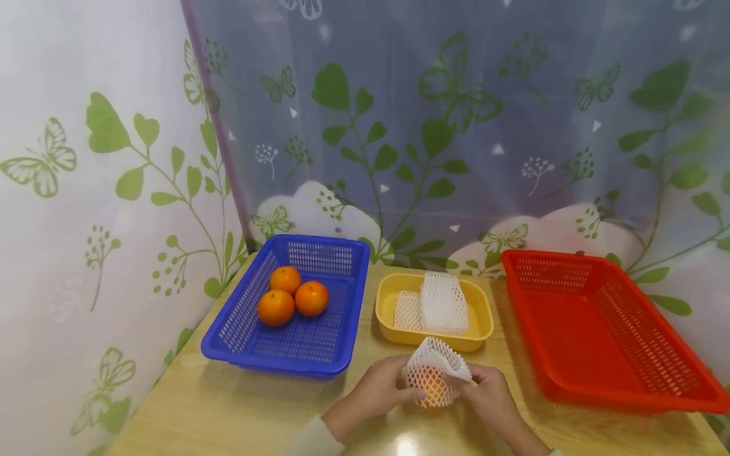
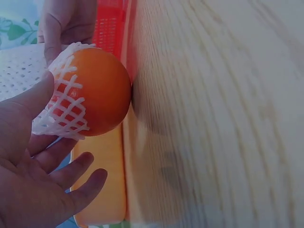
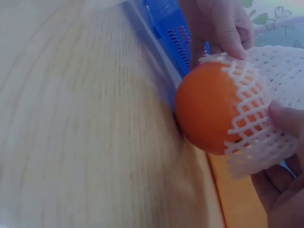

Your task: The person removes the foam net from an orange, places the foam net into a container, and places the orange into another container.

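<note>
An orange (image 2: 107, 90) rests on the wooden table, partly covered by a white foam net sleeve (image 1: 436, 361). The sleeve's upper part stands loose above the fruit, while the orange's lower side is bare in both wrist views. My left hand (image 1: 383, 387) pinches the sleeve's edge from the left, its thumb over the mesh and its other fingers spread in the left wrist view. From the right, my right hand (image 1: 486, 396) pinches the opposite edge between thumb and fingers. Just behind both hands stands a yellow basket (image 1: 393, 334) holding more white foam net sleeves (image 1: 443, 304).
A blue basket (image 1: 342, 342) at the left holds three oranges (image 1: 276, 308). At the right stands a red basket (image 1: 582, 329). The wooden table (image 1: 188, 411) meets a patterned curtain (image 1: 365, 126) behind the baskets and another at the left.
</note>
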### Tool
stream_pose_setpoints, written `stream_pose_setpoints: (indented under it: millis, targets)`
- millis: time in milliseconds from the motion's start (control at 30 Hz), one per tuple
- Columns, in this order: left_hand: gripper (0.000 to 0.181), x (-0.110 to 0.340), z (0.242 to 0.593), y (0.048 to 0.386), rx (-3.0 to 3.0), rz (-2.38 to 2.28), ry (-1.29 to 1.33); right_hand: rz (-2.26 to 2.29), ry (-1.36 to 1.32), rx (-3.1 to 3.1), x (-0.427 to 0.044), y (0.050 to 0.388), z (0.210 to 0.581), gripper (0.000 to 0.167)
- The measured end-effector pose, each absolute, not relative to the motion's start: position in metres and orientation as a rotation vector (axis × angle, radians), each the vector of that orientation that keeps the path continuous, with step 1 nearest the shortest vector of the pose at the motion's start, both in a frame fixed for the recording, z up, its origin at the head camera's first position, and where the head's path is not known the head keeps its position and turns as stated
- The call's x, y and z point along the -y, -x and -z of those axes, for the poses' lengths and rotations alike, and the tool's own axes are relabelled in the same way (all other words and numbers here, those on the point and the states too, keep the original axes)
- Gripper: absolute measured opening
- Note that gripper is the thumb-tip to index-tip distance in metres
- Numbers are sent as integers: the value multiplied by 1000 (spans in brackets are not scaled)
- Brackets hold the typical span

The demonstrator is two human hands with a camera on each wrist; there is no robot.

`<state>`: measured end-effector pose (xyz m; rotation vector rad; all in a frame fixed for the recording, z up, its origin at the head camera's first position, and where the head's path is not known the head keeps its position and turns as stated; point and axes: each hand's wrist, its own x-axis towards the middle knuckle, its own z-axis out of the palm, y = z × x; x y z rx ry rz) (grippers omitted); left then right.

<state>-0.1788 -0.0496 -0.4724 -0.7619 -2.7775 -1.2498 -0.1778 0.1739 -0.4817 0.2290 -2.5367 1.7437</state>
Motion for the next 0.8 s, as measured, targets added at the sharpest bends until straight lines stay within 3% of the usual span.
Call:
stream_pose_setpoints:
  millis: [133, 333, 600, 800]
  targets:
    - [53, 49, 472, 181, 2781, 1264, 742, -1738, -268, 2520, -174, 179, 481, 17]
    - [48, 48, 476, 182, 2757, 1229, 723, -1772, -328, 2609, -177, 176, 487, 38]
    - [17, 42, 483, 182, 2616, 1036, 584, -1794, -373, 2625, -177, 176, 491, 45]
    - [44, 42, 479, 182, 2654, 1179, 604, -1764, -320, 2625, -176, 178, 488, 38]
